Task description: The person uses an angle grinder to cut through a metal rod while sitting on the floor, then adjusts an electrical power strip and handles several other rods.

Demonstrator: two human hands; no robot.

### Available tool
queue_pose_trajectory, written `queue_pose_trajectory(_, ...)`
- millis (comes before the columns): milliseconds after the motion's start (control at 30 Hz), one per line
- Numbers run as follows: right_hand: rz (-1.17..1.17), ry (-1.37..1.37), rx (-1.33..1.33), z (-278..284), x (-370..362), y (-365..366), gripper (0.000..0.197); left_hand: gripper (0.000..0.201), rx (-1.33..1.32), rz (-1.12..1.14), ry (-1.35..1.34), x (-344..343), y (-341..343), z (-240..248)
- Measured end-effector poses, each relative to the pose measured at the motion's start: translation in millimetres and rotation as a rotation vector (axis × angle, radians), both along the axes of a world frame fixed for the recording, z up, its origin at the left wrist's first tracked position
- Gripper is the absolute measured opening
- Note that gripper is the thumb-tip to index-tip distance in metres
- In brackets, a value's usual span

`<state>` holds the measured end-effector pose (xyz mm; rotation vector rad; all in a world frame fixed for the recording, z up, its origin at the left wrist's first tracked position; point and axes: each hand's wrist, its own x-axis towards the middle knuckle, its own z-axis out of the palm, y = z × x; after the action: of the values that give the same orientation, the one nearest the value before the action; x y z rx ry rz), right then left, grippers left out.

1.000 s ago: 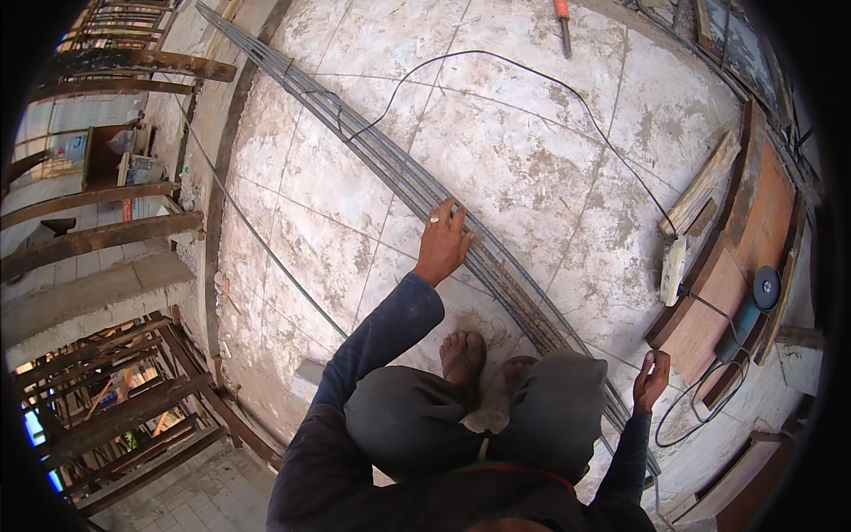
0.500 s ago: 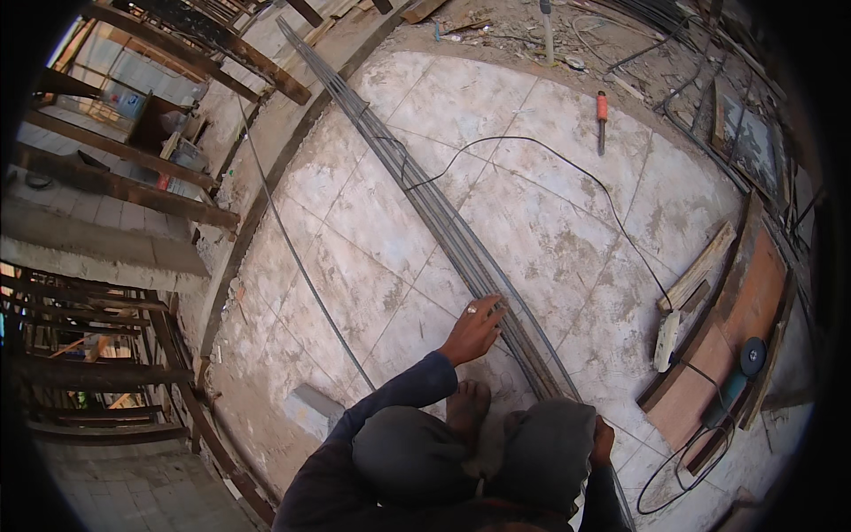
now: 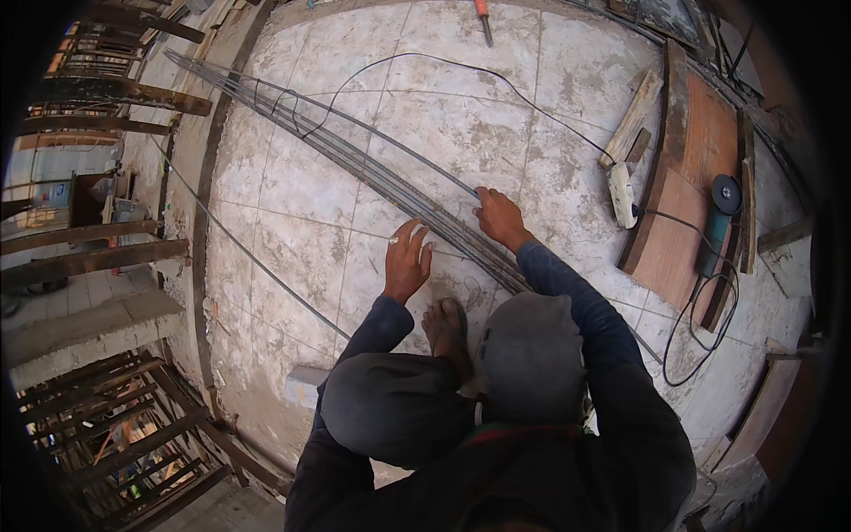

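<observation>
A bundle of long, thin steel rebar rods (image 3: 368, 176) slants across the tiled floor, from the far left to beside my right knee. My right hand (image 3: 503, 220) has its fingers closed round a single rebar rod (image 3: 403, 148), which bows away from the bundle on its far side. At the bundle's near edge is my left hand (image 3: 408, 263), fingers loosely bent and apart, a ring on one; nothing shows in it. My bare foot (image 3: 446, 326) stands just below, between the hands. Another lone rod (image 3: 253, 257) lies apart to the left.
At right, an angle grinder (image 3: 714, 232) rests by curved wooden boards (image 3: 678, 235). A white power strip (image 3: 622, 197) with a black cable (image 3: 496, 75) lies beside them. A red-handled tool (image 3: 483, 19) is far ahead, a grey block (image 3: 306, 387) near left. Dark beams (image 3: 106, 262) line the left.
My right hand has come up from beside my right knee and taken hold of one rod. My left hand has lifted off the bundle and moved left. The view has shifted.
</observation>
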<state>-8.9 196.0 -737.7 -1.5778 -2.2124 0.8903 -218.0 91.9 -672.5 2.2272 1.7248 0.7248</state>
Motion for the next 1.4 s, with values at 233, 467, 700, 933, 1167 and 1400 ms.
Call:
queue_pose_trajectory(233,-0.119,-0.063,-0.035,-12,44,-56,0.03,0.024,-0.008,0.146,-0.008,-38,6,3)
queue_pose_trajectory(467,-0.268,-0.237,-0.137,-9,90,-108,0.033,0.022,0.003,0.132,0.07,-125,100,-5)
queue_pose_trajectory(700,-0.327,-0.225,-0.133,-21,124,-128,0.037,0.042,-0.092,0.012,0.479,-192,274,-46)
queue_pose_trajectory(933,-0.361,-0.25,0.143,8,141,-119,0.028,0.063,0.025,0.131,0.475,-197,363,-119)
queue_pose_trajectory(1167,-0.738,-0.302,0.335,42,188,-104,0.03,0.068,-0.036,0.312,0.732,-200,352,-105)
queue_pose_trajectory(1400,-0.552,-0.572,0.59,46,269,-40,0.023,0.047,0.143,0.017,0.502,-159,313,-74)
